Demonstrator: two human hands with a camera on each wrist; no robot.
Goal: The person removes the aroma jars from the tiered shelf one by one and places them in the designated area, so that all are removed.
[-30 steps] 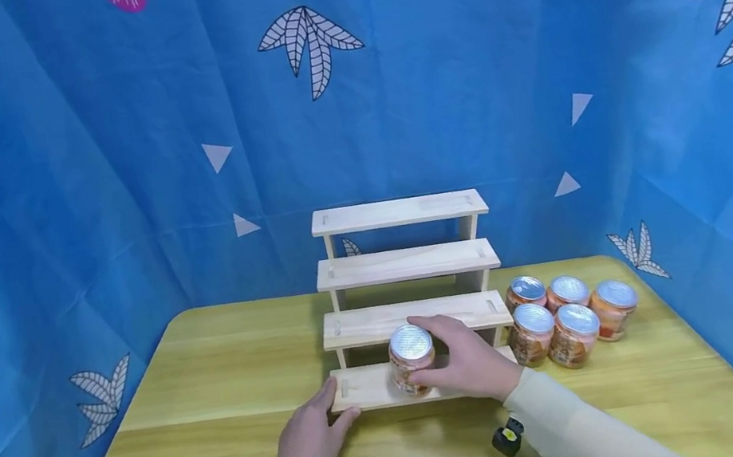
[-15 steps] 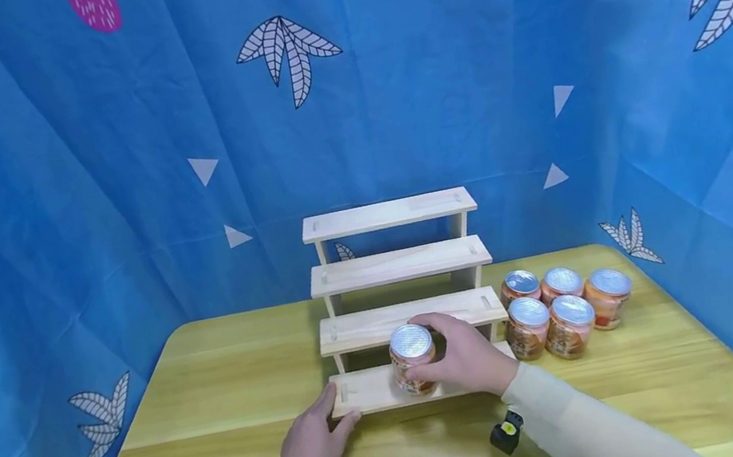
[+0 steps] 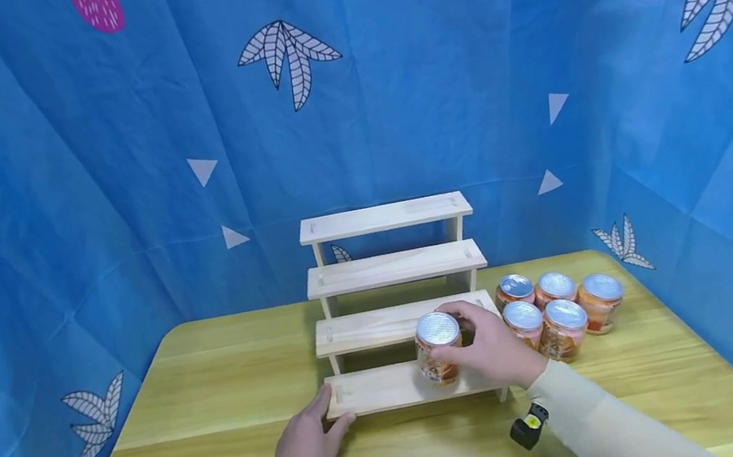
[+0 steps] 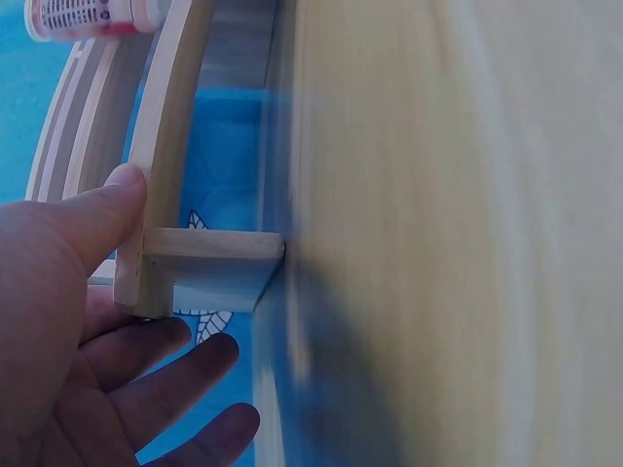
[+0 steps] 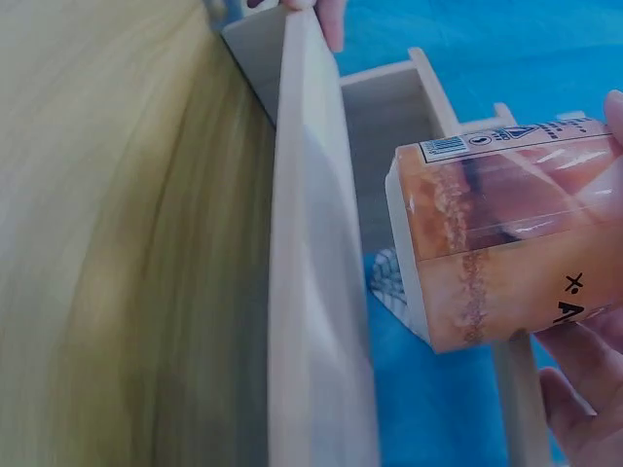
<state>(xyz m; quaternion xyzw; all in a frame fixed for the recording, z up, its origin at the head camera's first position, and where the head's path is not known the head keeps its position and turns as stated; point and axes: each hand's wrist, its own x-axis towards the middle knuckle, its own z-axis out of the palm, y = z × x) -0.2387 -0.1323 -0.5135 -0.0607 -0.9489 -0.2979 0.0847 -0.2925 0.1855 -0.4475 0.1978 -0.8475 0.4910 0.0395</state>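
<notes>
My right hand [image 3: 494,346] grips an orange-labelled jar [image 3: 436,333] with a silver lid, thumb in front and fingers around its far side. It is upright over the right half of the lowest step of a pale wooden four-tier display shelf [image 3: 379,390]. In the right wrist view a gap shows between the jar's base [image 5: 409,248] and the step board [image 5: 316,292]. My left hand [image 3: 304,447] pinches the left end of that lowest step. In the left wrist view the thumb [image 4: 122,190] lies on the board and the other fingers spread beyond it.
Several similar jars [image 3: 565,315] stand grouped on the wooden table [image 3: 213,440], just right of the shelf. Behind and at both sides hangs a blue patterned cloth [image 3: 423,89]. The upper steps [image 3: 385,216] hold nothing.
The jar in my right hand has shifted right along the lowest step, from near its middle toward the right. My left hand keeps its place at the step's left end. The head view has shifted slightly.
</notes>
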